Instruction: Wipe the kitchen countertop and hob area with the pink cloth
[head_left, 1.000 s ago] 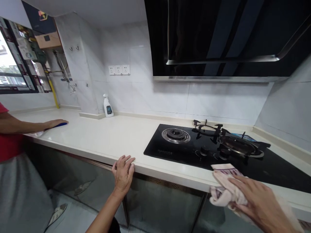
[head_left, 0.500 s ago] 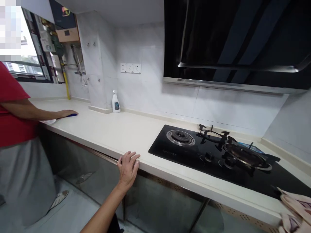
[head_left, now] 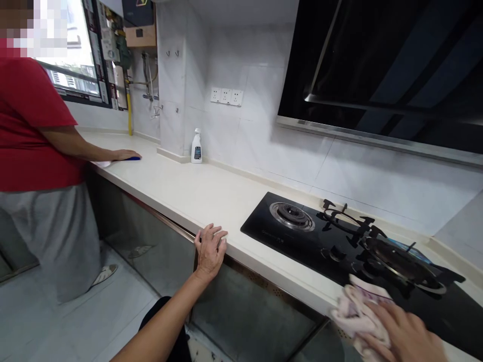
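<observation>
My left hand [head_left: 211, 250] rests on the front edge of the cream countertop [head_left: 211, 188], fingers spread and holding nothing. At the lower right, my right hand [head_left: 405, 329] grips a crumpled pale cloth [head_left: 358, 311] with purplish marks, over the front edge of the black gas cooktop [head_left: 260, 226]. Slight motion blur softens this hand. On the cooktop's left burner [head_left: 292, 216] there is no pan support. Two black pan supports [head_left: 343, 221] sit toward its back and right, one of them over the dark right burner [head_left: 400, 259].
A white spray bottle [head_left: 196, 147] stands against the tiled wall. At the left, a person in a red shirt [head_left: 41, 125] presses a hand [head_left: 126, 154] on a blue item on the counter. A black range hood [head_left: 385, 75] hangs above the cooktop.
My right hand has come into view with the cloth, which moved left along the cooktop's front. My left hand stays on the counter edge. The view has shifted left.
</observation>
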The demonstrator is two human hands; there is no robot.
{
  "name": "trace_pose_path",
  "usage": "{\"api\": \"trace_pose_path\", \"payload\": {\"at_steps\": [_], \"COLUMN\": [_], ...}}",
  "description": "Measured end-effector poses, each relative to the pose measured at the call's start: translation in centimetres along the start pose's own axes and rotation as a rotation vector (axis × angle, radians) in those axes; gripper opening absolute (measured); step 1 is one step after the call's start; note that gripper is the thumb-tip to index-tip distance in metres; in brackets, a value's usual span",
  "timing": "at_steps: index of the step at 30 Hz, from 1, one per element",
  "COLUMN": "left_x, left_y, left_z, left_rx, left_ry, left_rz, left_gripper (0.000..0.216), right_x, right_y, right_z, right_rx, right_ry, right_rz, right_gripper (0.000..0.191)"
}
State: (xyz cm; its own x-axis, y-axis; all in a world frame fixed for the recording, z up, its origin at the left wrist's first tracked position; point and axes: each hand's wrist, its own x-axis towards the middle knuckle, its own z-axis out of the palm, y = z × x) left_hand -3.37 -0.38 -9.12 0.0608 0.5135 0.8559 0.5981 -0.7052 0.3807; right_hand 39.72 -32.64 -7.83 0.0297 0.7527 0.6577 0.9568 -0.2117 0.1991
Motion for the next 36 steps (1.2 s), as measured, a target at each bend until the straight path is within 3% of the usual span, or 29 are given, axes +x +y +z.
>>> {"api": "trace_pose_path", "payload": {"at_steps": [6, 9, 11, 15, 17, 20, 24, 27, 30, 36], "left_x": [-0.1, -0.2, -0.3, -0.5, -0.6, -0.7, -0.6, -0.5, -0.5, -0.6], "left_y": [-0.3, -0.5, -0.7, -1.4, -1.5, -1.6, -1.6, -1.5, -1.6, -2.0], "left_z": [-0.3, -0.3, -0.4, -0.6, -0.5, -0.4, -0.3, -0.5, -0.7, -0.8], "left_rx": [0.02, 0.034, 0.04, 0.053, 0.06, 0.06, 0.044, 0.04, 0.043, 0.046], "left_ry": [-0.042, -0.048, -0.055, -0.072, -0.067, -0.056, -0.056, -0.07, -0.096, -0.09], "left_rz": [0.023, 0.02, 0.039, 0.088, 0.095, 0.09, 0.083, 0.08, 0.069, 0.094], "left_gripper": [0.028, 0.028, 0.028, 0.029, 0.029, 0.028, 0.028, 0.029, 0.03, 0.031], "right_x": [10.8, 14.1, 15.5, 17.8, 19.3, 21.5, 22.5, 21.5, 19.8, 12.8], "right_y": [-17.5, -23.1, -25.0, -24.9, -24.1, -23.4, -23.7, -24.0, -23.8, -21.2], "right_z": [-0.5, -0.6, -0.5, -1.1, -1.8, -2.6, -0.9, 1.0, 2.1, 3.4], "right_rx": [-0.069, -0.029, 0.048, 0.319, 0.403, 0.334, 0.169, 0.186, 0.224, 0.24], "right_ry": [-0.031, -0.066, -0.083, -0.074, -0.023, 0.044, -0.109, -0.187, -0.163, 0.154], "right_rz": [-0.091, -0.082, -0.085, -0.043, 0.015, 0.09, 0.14, 0.079, 0.027, 0.072], "right_gripper": [0.043, 0.041, 0.038, 0.022, 0.024, 0.036, 0.044, 0.046, 0.045, 0.046]}}
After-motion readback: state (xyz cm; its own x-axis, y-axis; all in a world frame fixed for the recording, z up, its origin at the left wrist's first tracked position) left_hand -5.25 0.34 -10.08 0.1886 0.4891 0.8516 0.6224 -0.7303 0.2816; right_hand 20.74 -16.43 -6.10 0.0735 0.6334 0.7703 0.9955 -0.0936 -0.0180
